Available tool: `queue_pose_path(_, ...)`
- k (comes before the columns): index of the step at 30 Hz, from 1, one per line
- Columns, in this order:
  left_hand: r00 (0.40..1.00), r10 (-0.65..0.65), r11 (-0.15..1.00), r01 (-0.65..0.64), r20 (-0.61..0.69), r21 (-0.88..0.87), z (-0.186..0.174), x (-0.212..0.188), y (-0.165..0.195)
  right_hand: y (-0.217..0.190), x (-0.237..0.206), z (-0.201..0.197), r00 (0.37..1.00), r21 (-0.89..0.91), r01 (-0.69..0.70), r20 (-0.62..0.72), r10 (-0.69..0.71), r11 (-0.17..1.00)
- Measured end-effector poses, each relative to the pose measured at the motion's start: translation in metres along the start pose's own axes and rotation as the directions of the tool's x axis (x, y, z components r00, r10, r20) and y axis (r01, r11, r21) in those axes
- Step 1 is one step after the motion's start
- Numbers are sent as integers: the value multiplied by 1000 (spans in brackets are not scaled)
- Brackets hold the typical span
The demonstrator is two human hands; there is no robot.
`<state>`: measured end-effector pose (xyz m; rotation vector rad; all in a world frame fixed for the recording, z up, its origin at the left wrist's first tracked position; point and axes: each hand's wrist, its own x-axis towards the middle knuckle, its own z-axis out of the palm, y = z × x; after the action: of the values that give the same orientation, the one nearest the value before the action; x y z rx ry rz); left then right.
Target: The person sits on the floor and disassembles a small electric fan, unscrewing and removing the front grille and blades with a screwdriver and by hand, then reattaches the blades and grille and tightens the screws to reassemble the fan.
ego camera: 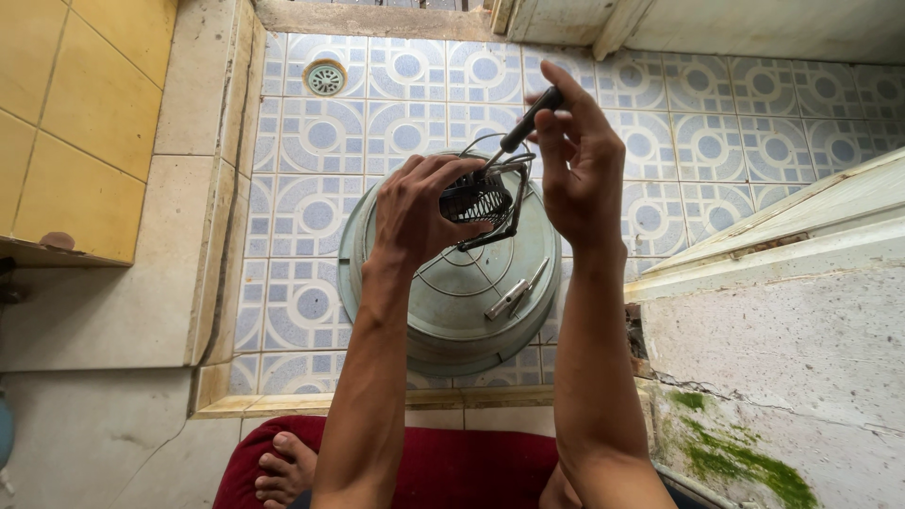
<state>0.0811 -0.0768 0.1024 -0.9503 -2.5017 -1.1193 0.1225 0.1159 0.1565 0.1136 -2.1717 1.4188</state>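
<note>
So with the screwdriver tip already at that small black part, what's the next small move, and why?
Probably a slow turn of the screwdriver with the right hand, while the left hand keeps the small black wire-framed part steady. The tip seems to meet the part, which is held in the air above the upturned grey bucket, so it could twist.
</note>
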Motion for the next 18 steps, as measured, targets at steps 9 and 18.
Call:
queue_pose_path(9,1000,4,1000,-4,-2,6,5,-1,-1,8,-1,4,993,52,106,-57,-103,993)
queue_pose_path(18,1000,-15,999,14,-25,-38,8,-3,-5,5,-4,-3,996,154,79,-49,-72,985)
